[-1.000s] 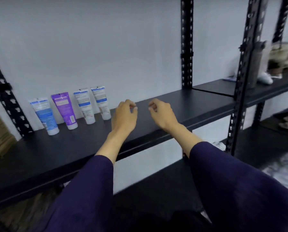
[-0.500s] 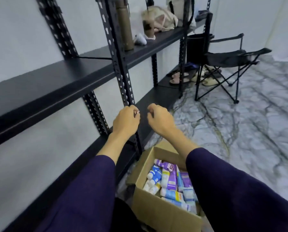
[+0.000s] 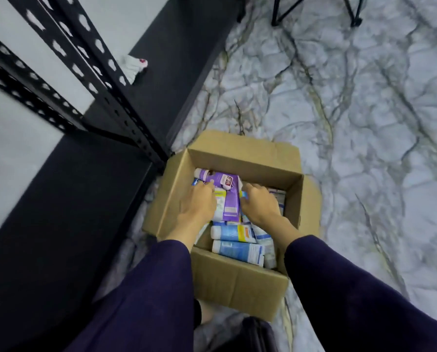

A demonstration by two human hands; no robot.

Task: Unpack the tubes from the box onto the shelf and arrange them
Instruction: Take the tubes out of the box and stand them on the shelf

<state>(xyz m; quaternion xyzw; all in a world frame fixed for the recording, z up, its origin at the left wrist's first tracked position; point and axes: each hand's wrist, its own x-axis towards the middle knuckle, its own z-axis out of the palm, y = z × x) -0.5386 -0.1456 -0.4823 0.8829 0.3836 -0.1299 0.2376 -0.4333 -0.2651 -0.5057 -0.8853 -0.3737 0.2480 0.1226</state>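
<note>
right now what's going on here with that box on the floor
A person is reaching both hands into an open cardboard box on the marble floor beside a black shelf unit. The left hand and right hand are down among the tubes, either side of a purple tube. Whether either hand has a firm grip cannot be told. Blue-and-white tubes lie nearer the person. No tube has been lifted out yet.
</note>
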